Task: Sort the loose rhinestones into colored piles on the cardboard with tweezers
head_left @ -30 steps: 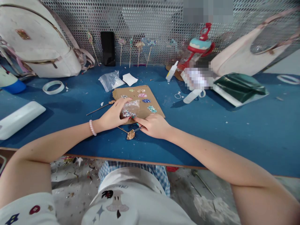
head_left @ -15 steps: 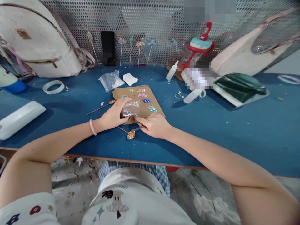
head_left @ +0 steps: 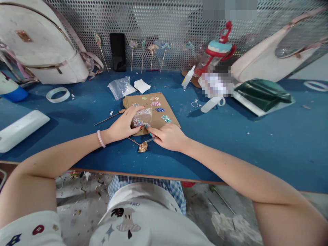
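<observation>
My left hand (head_left: pixel 126 122) is closed on the edge of a small clear plastic bag (head_left: pixel 144 117) of tiny shiny, multicoloured pieces, over a sheet of brown cardboard (head_left: pixel 167 102). My right hand (head_left: pixel 170 136) has its index finger reaching to the bag's lower corner. Tucked under its curled fingers is a thin grey metal tool (head_left: pixel 150 139), tweezers by its look, its far end hidden. Just left of that tool lies a gold fan-shaped hairpin (head_left: pixel 142 147). Small piles of blue sequins (head_left: pixel 160 109), teal sequins (head_left: pixel 166 118) and pink sequins (head_left: pixel 155 104) rest on the cardboard.
Beyond the cardboard are another clear bag (head_left: pixel 121 87) and a white paper piece (head_left: pixel 142 86). A phone (head_left: pixel 118 52) and several decorated sticks lean against the mesh wall. Glue bottles (head_left: pixel 188 77), a red-lidded cup (head_left: pixel 219 48) and a green pouch (head_left: pixel 263 95) stand right; a tape roll (head_left: pixel 57 95) lies left.
The bag's contents look more spread towards its lower left side. Both hands stay in nearly the same place; the view has shifted very slightly.
</observation>
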A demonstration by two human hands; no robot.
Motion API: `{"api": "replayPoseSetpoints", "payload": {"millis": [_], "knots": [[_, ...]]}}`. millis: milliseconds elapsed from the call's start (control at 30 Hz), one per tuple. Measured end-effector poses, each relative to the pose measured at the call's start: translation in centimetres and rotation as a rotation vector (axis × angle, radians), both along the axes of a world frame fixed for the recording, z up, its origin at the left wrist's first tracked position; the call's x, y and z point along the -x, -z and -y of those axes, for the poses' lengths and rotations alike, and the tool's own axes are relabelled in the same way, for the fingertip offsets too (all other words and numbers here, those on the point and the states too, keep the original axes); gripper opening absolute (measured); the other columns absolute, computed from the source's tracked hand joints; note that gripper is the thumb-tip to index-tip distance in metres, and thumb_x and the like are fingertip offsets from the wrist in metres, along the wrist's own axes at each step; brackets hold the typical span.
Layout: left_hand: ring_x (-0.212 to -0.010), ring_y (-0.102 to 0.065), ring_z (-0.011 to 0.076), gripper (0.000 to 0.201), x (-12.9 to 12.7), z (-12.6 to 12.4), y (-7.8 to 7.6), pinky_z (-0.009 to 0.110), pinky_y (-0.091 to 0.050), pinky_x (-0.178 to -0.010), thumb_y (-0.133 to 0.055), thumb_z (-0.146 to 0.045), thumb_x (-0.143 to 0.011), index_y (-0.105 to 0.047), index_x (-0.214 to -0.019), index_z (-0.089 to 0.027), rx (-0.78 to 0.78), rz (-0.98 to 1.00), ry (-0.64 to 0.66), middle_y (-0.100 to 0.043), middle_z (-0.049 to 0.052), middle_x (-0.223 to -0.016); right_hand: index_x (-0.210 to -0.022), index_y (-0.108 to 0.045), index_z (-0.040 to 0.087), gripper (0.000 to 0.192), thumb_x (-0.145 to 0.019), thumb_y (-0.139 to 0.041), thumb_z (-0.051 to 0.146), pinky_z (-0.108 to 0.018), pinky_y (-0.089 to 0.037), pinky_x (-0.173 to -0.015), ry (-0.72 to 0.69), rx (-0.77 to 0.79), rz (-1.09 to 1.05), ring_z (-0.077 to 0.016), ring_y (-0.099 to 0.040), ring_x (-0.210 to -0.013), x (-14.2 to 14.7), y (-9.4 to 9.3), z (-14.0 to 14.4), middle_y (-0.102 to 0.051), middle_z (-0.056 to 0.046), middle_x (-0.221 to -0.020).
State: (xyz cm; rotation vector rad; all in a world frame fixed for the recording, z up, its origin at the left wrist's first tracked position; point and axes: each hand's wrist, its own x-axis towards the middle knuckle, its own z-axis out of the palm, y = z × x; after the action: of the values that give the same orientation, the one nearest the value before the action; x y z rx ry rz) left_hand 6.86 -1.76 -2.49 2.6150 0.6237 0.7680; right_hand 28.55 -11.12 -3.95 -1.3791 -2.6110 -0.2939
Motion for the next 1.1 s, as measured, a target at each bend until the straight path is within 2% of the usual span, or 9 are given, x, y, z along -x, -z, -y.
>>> {"api": "replayPoseSetpoints", "payload": {"millis": [267,467,833,1100], "knots": [[-0.133,-0.048,0.0293,0.066,0.01,-0.04,0.10,0.044,-0.040,-0.114,-0.065,-0.021,-0.081,-0.037,-0.141,-0.020,0.005,-0.031,-0.012,-0.050,0.012,-0.142,-0.125,-0.067,0.014,0.040,-0.090,-0.047,0.020,-0.029,-0.029,-0.053,-0.048,0.027,0.009,-0.0142,-0.054,-0.052,-0.09,-0.17,-0.06,-0.070,-0.005,-0.063],[-0.134,-0.047,0.0291,0.066,0.03,-0.09,0.18,0.043,-0.040,-0.114,-0.068,-0.026,-0.082,-0.038,-0.141,-0.019,0.004,0.004,0.001,-0.049,0.013,-0.143,-0.124,-0.066,0.014,0.040,-0.089,-0.047,0.020,-0.029,-0.026,-0.052,-0.029,0.030,0.014,-0.0140,-0.054,-0.052,-0.05,-0.22,-0.05,-0.071,-0.005,-0.064],[-0.132,-0.048,0.0287,0.064,0.08,-0.02,-0.10,0.045,-0.041,-0.113,-0.062,-0.017,-0.082,-0.037,-0.140,-0.021,-0.032,-0.061,0.015,-0.050,0.011,-0.140,-0.122,-0.067,0.013,0.039,-0.090,-0.046,0.022,-0.029,-0.024,-0.051,-0.005,0.025,0.043,-0.0144,-0.055,-0.052,0.16,-0.40,-0.05,-0.071,-0.007,-0.063],[-0.128,-0.051,0.0271,0.062,0.12,0.03,-0.16,0.041,-0.047,-0.105,-0.060,-0.014,-0.082,-0.038,-0.139,-0.022,-0.043,-0.065,0.032,-0.052,0.010,-0.136,-0.123,-0.066,0.012,0.040,-0.091,-0.044,0.024,-0.029,-0.024,-0.051,0.006,0.014,0.028,-0.0140,-0.053,-0.051,0.07,-0.27,-0.07,-0.070,-0.007,-0.061]]}}
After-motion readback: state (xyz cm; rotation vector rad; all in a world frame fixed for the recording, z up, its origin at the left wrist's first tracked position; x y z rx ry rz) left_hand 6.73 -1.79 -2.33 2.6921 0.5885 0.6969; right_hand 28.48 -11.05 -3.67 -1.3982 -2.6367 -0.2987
